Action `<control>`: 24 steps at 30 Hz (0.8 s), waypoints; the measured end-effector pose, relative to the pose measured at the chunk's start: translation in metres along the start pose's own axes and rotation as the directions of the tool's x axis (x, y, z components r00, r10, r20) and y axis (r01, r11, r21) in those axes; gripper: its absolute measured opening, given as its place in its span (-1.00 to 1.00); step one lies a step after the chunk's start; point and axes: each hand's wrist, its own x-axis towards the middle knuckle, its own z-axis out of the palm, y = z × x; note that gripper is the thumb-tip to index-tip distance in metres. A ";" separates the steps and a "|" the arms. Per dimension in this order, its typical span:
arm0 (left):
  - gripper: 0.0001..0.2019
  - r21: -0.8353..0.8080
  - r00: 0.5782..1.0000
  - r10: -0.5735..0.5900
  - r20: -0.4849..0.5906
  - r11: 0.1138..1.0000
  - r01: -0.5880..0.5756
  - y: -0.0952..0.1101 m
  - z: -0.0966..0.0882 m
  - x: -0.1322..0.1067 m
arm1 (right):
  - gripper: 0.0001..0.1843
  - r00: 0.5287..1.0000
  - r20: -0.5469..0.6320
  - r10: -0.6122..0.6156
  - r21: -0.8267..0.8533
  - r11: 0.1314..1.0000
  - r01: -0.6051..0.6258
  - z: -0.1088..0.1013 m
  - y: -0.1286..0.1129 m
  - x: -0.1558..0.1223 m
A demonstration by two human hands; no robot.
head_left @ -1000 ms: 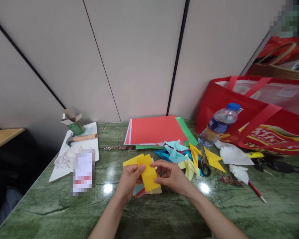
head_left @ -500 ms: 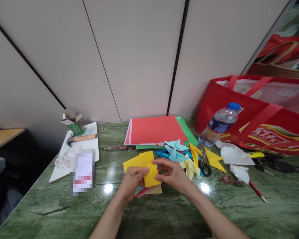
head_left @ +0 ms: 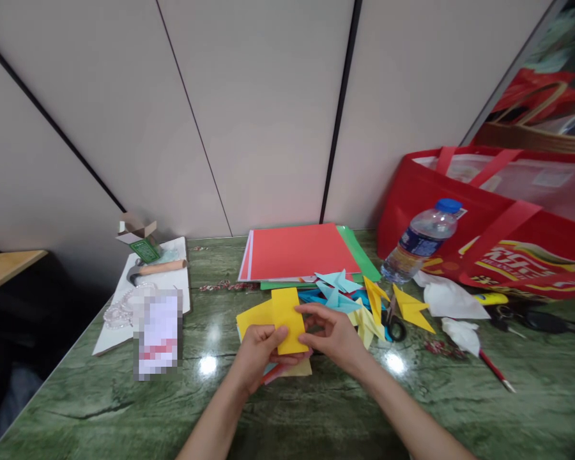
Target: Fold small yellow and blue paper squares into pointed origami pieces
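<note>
My left hand (head_left: 257, 348) and my right hand (head_left: 332, 332) both pinch a folded yellow paper (head_left: 287, 319), held upright just above the green marble table (head_left: 124, 409). The left thumb presses its lower left edge, the right fingers grip its right edge. Beneath it lie a flat yellow sheet (head_left: 253, 314) and a small stack of coloured squares (head_left: 292, 369). Several folded paper shapes, blue (head_left: 335, 289) and yellow (head_left: 412, 308), lie just right of my hands.
A red sheet on a paper stack (head_left: 297, 250) lies at the back. Scissors (head_left: 393, 322), a water bottle (head_left: 419, 241), a red bag (head_left: 498, 217), tissues (head_left: 448, 299) and a pencil (head_left: 496, 370) are on the right. A hammer (head_left: 156, 268), a small box (head_left: 138, 237) and beads (head_left: 119, 312) are on the left.
The yellow paper has been turned more upright and raised slightly between my hands. My fingers have shifted along its edges; nothing else on the table has moved.
</note>
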 end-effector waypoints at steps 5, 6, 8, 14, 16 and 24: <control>-0.70 -0.013 0.989 0.130 -0.073 0.991 -0.131 -0.009 0.003 0.005 | -0.58 1.000 -0.022 -0.011 -0.016 1.000 0.010 0.000 0.002 0.001; -0.69 0.027 0.983 0.162 -0.085 0.987 -0.161 -0.011 0.003 0.007 | -0.61 1.000 -0.017 -0.012 -0.020 1.000 0.011 0.000 0.004 0.001; -0.65 0.230 0.959 0.263 -0.107 0.945 -0.234 -0.011 0.001 0.008 | -0.68 1.000 -0.003 -0.008 -0.026 1.000 0.008 0.000 0.007 0.001; -0.63 0.677 0.907 0.420 0.014 0.664 -0.317 -0.004 -0.007 0.004 | -0.75 0.957 -0.153 -0.245 -0.239 0.949 0.205 -0.002 0.001 0.000; -0.67 0.774 0.904 0.409 0.127 0.529 -0.348 -0.003 -0.007 0.002 | -0.66 0.908 -0.118 -0.402 -0.439 0.841 0.315 -0.003 -0.005 -0.001; -0.74 0.866 0.858 0.441 0.264 0.283 -0.412 -0.003 -0.004 -0.002 | -0.87 0.873 0.206 -0.443 -0.579 0.663 0.474 0.004 -0.002 -0.005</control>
